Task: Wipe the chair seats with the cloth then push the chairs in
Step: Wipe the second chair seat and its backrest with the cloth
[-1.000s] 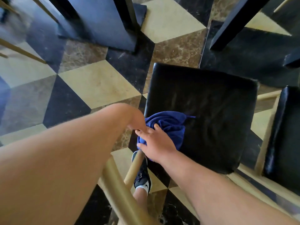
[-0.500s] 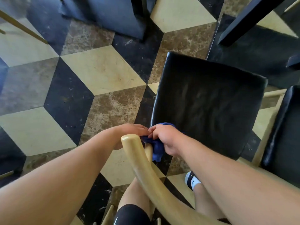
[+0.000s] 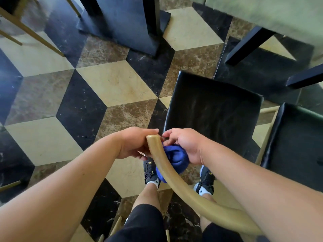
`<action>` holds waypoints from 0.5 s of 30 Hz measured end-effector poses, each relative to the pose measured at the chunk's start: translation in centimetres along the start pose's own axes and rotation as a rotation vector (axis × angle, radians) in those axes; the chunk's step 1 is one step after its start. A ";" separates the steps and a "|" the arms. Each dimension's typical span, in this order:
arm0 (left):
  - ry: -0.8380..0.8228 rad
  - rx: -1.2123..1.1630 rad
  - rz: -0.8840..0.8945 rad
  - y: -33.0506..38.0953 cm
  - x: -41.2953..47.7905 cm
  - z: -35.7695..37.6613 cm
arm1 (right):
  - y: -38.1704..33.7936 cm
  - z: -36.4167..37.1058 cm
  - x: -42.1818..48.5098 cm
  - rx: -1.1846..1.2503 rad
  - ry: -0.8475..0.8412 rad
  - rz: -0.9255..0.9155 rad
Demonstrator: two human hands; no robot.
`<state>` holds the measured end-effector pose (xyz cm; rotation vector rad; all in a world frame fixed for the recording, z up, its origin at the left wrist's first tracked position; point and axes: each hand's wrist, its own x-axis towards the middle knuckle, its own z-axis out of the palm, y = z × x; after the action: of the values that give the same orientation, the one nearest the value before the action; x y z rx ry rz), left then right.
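Observation:
A chair with a black leather seat (image 3: 213, 116) stands in front of me, its curved golden backrest rail (image 3: 174, 175) sweeping up toward the camera. My right hand (image 3: 187, 144) holds a bunched blue cloth (image 3: 176, 157) just behind the rail, off the seat's near edge. My left hand (image 3: 134, 144) is curled at the rail's left tip, touching it and reaching toward the cloth. A second black seat (image 3: 297, 145) sits to the right.
A table with a pale green top (image 3: 271, 13) and black legs (image 3: 244, 48) stands at the upper right. A black pedestal base (image 3: 125, 27) is at the top centre. Golden chair legs (image 3: 29, 32) cross the top left. My shoes (image 3: 151, 172) stand on the patterned tile floor.
The cloth has come off the seat and is bunched behind the backrest rail. Both hands have drawn back to the rail's left end. My view has risen and tilted toward the table.

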<state>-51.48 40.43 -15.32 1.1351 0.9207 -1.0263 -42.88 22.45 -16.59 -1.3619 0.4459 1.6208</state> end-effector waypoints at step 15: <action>-0.084 -1.099 0.187 -4.6 -3.1 4.0 | 4.7 9.1 -7.5 -1.312 0.464 -0.833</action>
<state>-56.51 36.54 -12.83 0.2329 1.0655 -0.2833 -52.30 23.96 -8.28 -2.4047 -1.0361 0.7577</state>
